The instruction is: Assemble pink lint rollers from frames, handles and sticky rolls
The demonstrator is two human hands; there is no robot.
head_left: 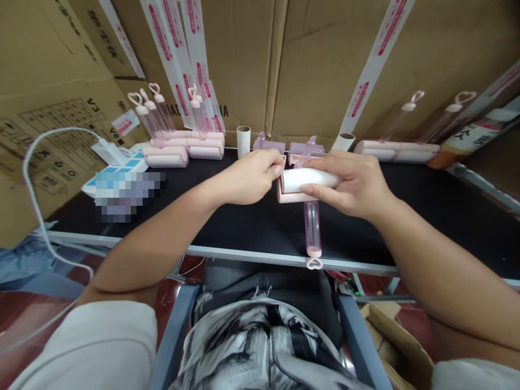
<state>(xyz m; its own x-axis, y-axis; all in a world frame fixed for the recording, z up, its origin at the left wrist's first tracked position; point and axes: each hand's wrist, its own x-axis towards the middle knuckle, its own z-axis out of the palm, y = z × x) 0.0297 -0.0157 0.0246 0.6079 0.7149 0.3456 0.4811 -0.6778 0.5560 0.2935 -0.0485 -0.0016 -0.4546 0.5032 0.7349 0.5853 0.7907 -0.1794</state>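
Over the black tabletop [239, 230], white roll [296, 180] in right hand [357, 181].

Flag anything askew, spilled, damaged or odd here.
No spill or damage visible; the white cylindrical roll under the right hand looks intact. One oddity: a grey-violet pixelated patch at left overlaps the white-and-blue plastic box, masking what lies there.

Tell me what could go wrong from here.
The clear pink handle ends in a heart loop that overlaps the table edge in this view, so it might catch there. The left hand is near an upright white tube and could knock it over.
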